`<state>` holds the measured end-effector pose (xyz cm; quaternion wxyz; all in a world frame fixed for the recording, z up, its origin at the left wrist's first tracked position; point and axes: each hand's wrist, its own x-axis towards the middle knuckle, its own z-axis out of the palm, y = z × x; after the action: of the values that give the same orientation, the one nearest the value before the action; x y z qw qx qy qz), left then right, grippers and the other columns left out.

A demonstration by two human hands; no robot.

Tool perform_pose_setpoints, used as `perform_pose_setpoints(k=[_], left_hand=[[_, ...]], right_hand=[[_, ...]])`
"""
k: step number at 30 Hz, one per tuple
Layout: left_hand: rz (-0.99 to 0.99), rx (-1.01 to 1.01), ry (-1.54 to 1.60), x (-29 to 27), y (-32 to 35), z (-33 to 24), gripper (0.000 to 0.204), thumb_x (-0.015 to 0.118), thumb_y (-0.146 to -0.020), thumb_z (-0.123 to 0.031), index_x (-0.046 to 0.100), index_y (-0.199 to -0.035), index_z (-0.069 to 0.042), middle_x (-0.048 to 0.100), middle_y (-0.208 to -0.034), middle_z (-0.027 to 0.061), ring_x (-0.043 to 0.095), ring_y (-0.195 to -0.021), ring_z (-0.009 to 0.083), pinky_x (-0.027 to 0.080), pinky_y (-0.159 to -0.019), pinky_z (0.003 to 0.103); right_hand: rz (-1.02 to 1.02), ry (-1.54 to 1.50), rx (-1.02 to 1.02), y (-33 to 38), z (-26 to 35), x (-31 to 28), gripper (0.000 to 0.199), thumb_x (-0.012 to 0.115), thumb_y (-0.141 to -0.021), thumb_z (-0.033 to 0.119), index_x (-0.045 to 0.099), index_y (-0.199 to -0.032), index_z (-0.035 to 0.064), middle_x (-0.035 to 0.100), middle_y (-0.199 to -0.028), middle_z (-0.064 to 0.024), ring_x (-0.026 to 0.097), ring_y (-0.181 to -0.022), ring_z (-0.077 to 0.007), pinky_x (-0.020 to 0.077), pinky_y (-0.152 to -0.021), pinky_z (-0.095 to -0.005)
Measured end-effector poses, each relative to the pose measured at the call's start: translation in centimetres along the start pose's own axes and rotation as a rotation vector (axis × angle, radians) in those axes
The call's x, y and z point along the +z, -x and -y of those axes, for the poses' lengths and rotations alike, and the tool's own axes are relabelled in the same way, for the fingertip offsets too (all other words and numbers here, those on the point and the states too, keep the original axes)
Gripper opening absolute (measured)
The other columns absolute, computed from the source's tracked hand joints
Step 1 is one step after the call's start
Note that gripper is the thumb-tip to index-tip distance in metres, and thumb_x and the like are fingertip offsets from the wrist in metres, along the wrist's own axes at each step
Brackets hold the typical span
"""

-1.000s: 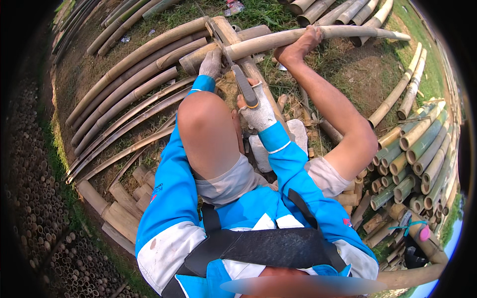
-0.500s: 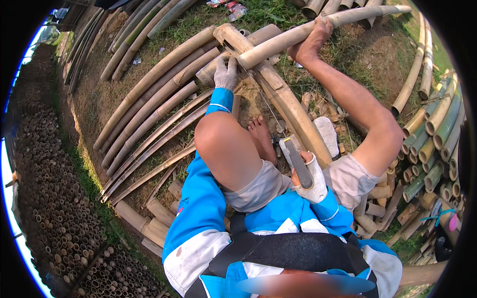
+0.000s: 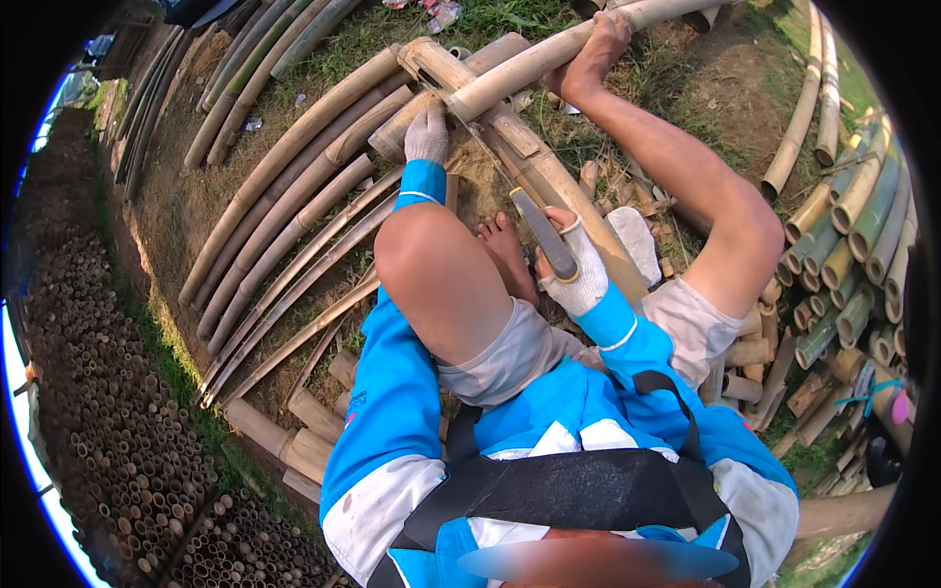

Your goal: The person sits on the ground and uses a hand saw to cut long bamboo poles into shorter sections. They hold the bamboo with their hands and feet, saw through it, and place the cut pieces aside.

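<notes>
My left hand [image 3: 426, 132], in a white glove, presses down on a thick bamboo pole [image 3: 549, 181] lying on the ground ahead of me. My right hand [image 3: 578, 274], also gloved, grips the grey handle of a hand saw [image 3: 544, 235]. Its thin blade runs up and to the left toward the pole end by my left hand. A longer bamboo pole [image 3: 549, 54] lies across the first, with my bare right foot [image 3: 593, 54] resting on it. My bare left foot [image 3: 505, 245] sits beside the saw handle.
Long curved bamboo poles [image 3: 294, 196] lie side by side to the left. Stacked cut bamboo tubes [image 3: 108, 412] fill the lower left, and more cut lengths [image 3: 843, 245] pile up on the right. Short offcuts [image 3: 314, 431] lie by my left leg. Grass and dirt lie beyond.
My right hand drew the saw back toward my body, then pushed it partly forward again. My left hand stayed on the pole end and my right foot stayed on the upper pole.
</notes>
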<state>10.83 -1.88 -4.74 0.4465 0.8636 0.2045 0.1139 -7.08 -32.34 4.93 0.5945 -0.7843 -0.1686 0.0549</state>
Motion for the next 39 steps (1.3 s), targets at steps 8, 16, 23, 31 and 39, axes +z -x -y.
perform_pose_setpoints(k=[8,16,23,31,39], left_hand=[[0.081,-0.033,0.121,1.0,-0.8,1.9,0.056,0.044,-0.108,-0.049,0.072,-0.11,-0.001,0.071,-0.113,0.0282,0.066,-0.107,0.045,0.05,-0.093,0.051],[-0.032,-0.013,0.198,1.5,-0.5,1.4,0.059,0.049,-0.108,-0.052,0.075,-0.101,0.001,0.073,-0.083,0.0164,0.07,-0.072,0.0274,0.056,-0.069,0.04],[-0.029,-0.126,0.488,2.0,0.2,2.6,0.055,0.053,-0.108,-0.046,0.073,-0.103,0.005,0.075,-0.087,0.015,0.071,-0.072,0.0216,0.055,-0.063,0.037],[-0.024,-0.139,0.632,4.0,-2.8,5.5,0.056,0.053,-0.107,-0.045,0.072,-0.104,0.007,0.075,-0.089,0.0167,0.072,-0.077,0.0246,0.056,-0.068,0.038],[0.033,-0.098,0.42,2.1,-1.4,3.3,0.057,0.051,-0.107,-0.05,0.07,-0.105,0.003,0.073,-0.09,0.0143,0.07,-0.076,0.0219,0.055,-0.066,0.037]], right_hand=[[0.0,0.08,0.071,-1.8,0.3,0.2,0.062,0.071,-0.083,0.006,0.048,-0.141,0.0081,0.061,-0.128,-0.0214,0.066,-0.113,-0.0402,0.0542,-0.095,-0.0406],[-0.016,-0.015,0.077,-9.7,-2.3,4.3,0.061,0.074,-0.087,0.012,0.049,-0.143,0.0091,0.063,-0.116,-0.016,0.067,-0.102,-0.0308,0.0552,-0.091,-0.0413],[0.187,0.0,0.024,7.1,-6.8,-1.6,0.07,0.076,-0.084,0.009,0.046,-0.148,0.0099,0.063,-0.134,-0.0144,0.062,-0.127,-0.0251,0.0497,-0.104,-0.0364],[-0.052,0.046,-0.306,-13.8,-1.4,5.6,0.065,0.071,-0.084,0.011,0.046,-0.144,0.01,0.062,-0.117,-0.0186,0.066,-0.104,-0.035,0.0549,-0.091,-0.0411],[0.076,0.003,-0.072,6.4,-0.8,-3.4,0.063,0.075,-0.088,0.013,0.048,-0.145,0.0055,0.067,-0.12,-0.0127,0.068,-0.108,-0.0261,0.0527,-0.095,-0.0342]])
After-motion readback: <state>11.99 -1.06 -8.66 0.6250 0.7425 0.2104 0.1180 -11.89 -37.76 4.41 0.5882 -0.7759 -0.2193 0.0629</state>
